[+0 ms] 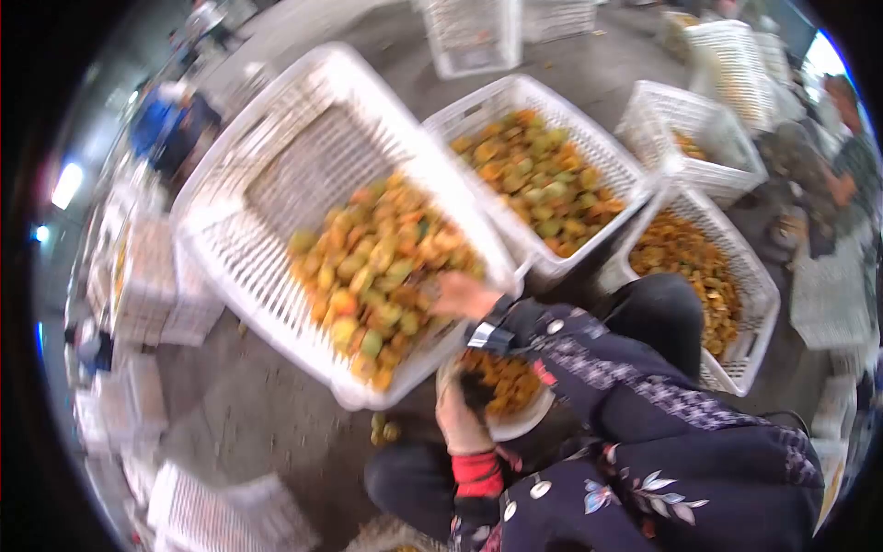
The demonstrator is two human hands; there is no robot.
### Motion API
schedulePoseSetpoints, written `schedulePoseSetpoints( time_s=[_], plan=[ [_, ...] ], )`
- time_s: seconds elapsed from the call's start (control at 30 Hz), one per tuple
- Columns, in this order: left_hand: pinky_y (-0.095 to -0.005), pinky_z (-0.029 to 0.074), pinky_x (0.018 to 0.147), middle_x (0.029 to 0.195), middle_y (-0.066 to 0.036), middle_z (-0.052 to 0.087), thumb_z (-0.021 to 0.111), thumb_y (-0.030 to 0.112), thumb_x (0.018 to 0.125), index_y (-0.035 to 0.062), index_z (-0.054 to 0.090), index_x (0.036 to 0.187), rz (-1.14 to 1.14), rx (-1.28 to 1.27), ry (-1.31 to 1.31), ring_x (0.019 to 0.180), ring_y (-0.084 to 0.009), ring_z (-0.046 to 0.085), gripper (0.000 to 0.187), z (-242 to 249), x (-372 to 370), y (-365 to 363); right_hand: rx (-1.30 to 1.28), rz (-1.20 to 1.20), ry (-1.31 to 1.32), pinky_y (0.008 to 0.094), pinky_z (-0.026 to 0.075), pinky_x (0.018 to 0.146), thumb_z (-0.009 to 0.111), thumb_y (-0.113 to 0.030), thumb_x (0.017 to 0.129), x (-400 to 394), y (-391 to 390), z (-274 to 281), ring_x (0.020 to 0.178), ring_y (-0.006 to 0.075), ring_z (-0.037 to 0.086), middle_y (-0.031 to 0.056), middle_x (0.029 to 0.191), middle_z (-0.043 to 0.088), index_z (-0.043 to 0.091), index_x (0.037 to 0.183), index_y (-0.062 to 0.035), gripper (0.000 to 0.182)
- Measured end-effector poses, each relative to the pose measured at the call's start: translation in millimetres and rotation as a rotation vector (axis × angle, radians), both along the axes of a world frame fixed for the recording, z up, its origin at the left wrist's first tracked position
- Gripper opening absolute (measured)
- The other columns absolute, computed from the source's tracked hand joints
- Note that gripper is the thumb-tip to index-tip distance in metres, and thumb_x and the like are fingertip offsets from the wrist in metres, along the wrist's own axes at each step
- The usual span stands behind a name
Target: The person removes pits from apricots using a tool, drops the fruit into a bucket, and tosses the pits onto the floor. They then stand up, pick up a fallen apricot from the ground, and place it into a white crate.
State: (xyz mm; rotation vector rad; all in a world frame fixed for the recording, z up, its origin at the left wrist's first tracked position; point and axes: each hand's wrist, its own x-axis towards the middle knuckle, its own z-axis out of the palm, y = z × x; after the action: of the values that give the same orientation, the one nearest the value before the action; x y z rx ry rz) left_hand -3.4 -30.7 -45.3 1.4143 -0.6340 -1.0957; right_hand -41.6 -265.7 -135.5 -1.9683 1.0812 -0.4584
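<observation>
My right hand [457,295], wearing a dark watch band, reaches into a big white slatted crate [216,241]. Its fingers are blurred among a heap of yellow, orange and greenish fruit [368,262] that look like apricots. Lower down, my left hand [460,419], above a red cuff [477,473], is curled at the edge of a white basin [526,427]. Something dark and fuzzy [476,390] shows by its fingers; I cannot tell what it is. Orange fruit pieces [512,385] fill the basin.
A second white crate [464,118] of fruit stands beyond the first. Split orange pieces lie in another crate [762,317] by my right knee [664,313]. A few fruits [391,431] are on the floor. One person [170,124] bends at far left; another [851,161] is at right.
</observation>
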Motion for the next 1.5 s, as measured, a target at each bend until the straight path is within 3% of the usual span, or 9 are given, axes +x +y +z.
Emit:
schedulePoseSetpoints(
  time_s=[0.13, 0.17, 0.37, 0.5, 0.63, 0.7, 0.83, 1.3, 1.5],
  plan=[
    [-0.0331, 0.057, 0.065, 0.102, -0.013, 0.066, 0.046, 0.024, 0.100, 0.0013, 0.053, 0.125, 0.214, 0.056, 0.394, 0.078, -0.0211, 0.066, 0.035, -2.8, 0.2, -8.7, -0.040, -0.049, 0.080, 0.0480, 0.050, 0.072, 0.073, -0.030, 0.068, -0.1, 10.2, 35.7, 0.082, 0.0412, 0.064, 0.0234, 0.082, 0.065, 0.062, 0.087, 0.0016, 0.038],
    [-0.0323, 0.056, 0.062, 0.103, -0.014, 0.066, 0.043, 0.032, 0.102, 0.0004, 0.052, 0.126, 0.181, 0.000, 0.085, 0.076, -0.0221, 0.065, 0.041, -15.3, 3.1, -6.4, -0.051, -0.056, 0.106, 0.0485, 0.049, 0.073, 0.072, -0.029, 0.069, 1.1, 15.0, 40.8, 0.082, 0.0414, 0.064, 0.0235, 0.082, 0.064, 0.061, 0.087, 0.0015, 0.038],
    [-0.0357, 0.054, 0.079, 0.118, -0.016, 0.060, 0.040, 0.036, 0.104, -0.0004, 0.049, 0.132, 0.354, -0.094, 0.290, 0.094, -0.0227, 0.063, 0.047, 24.4, 1.6, -11.8, -0.059, -0.012, -0.034, 0.0463, 0.048, 0.064, 0.072, -0.024, 0.075, -39.1, 89.7, 127.0, 0.076, 0.0424, 0.063, 0.0233, 0.076, 0.062, 0.054, 0.087, -0.0008, 0.032],
    [-0.0348, 0.050, 0.089, 0.119, -0.013, 0.059, 0.044, 0.040, 0.102, 0.0010, 0.047, 0.132, 0.290, -0.165, 0.173, 0.101, -0.0236, 0.060, 0.049, 30.0, -3.1, -3.8, -0.094, 0.099, -0.103, 0.0517, 0.048, 0.065, 0.070, -0.025, 0.083, -68.0, 165.3, 150.3, 0.077, 0.0464, 0.062, 0.0266, 0.076, 0.062, 0.048, 0.108, 0.0003, 0.042],
    [-0.0334, 0.053, 0.084, 0.110, -0.009, 0.061, 0.045, 0.048, 0.100, 0.0030, 0.053, 0.121, 0.318, -0.176, 0.686, 0.096, -0.0211, 0.061, 0.050, 54.0, -1.7, 11.1, 0.046, 0.148, -0.258, 0.0504, 0.048, 0.066, 0.067, -0.025, 0.087, -101.3, 196.5, 183.9, 0.079, 0.0460, 0.062, 0.0257, 0.078, 0.063, 0.048, 0.107, 0.0015, 0.038],
    [-0.0319, 0.055, 0.077, 0.105, -0.010, 0.062, 0.041, 0.053, 0.100, 0.0025, 0.055, 0.118, 0.240, -0.202, 0.421, 0.091, -0.0203, 0.063, 0.055, 66.4, -4.0, 19.6, 0.019, 0.225, -0.092, 0.0501, 0.049, 0.065, 0.066, -0.024, 0.088, -118.7, 200.8, 193.3, 0.077, 0.0453, 0.063, 0.0254, 0.078, 0.063, 0.049, 0.104, 0.0015, 0.034],
    [-0.0314, 0.055, 0.071, 0.096, -0.010, 0.064, 0.038, 0.056, 0.100, 0.0019, 0.056, 0.116, 0.192, -0.182, 0.596, 0.085, -0.0199, 0.064, 0.059, 83.0, -8.3, 27.7, -0.052, 0.271, 0.042, 0.0479, 0.050, 0.062, 0.067, -0.020, 0.087, -131.2, 208.4, 206.5, 0.075, 0.0430, 0.063, 0.0222, 0.077, 0.063, 0.050, 0.100, 0.0006, 0.029],
    [-0.0224, 0.047, 0.051, 0.076, -0.005, 0.063, 0.045, 0.056, 0.097, 0.0030, 0.060, 0.099, 0.217, -0.029, 0.198, 0.060, -0.0127, 0.060, 0.056, 91.1, -22.9, 34.1, -0.048, 0.328, 0.134, 0.0486, 0.050, 0.059, 0.064, -0.015, 0.085, -137.6, 218.9, 210.2, 0.067, 0.0419, 0.063, 0.0212, 0.069, 0.062, 0.047, 0.097, -0.0006, 0.025],
    [-0.0272, 0.049, 0.073, 0.088, -0.008, 0.064, 0.044, 0.052, 0.100, 0.0002, 0.061, 0.104, 0.221, -0.088, 0.288, 0.079, -0.0161, 0.061, 0.055, 96.4, -27.5, 35.3, 0.108, 0.314, -0.111, 0.0490, 0.049, 0.062, 0.063, -0.021, 0.089, -136.0, 215.1, 184.4, 0.073, 0.0431, 0.064, 0.0251, 0.074, 0.063, 0.048, 0.101, 0.0000, 0.028]
  ],
)
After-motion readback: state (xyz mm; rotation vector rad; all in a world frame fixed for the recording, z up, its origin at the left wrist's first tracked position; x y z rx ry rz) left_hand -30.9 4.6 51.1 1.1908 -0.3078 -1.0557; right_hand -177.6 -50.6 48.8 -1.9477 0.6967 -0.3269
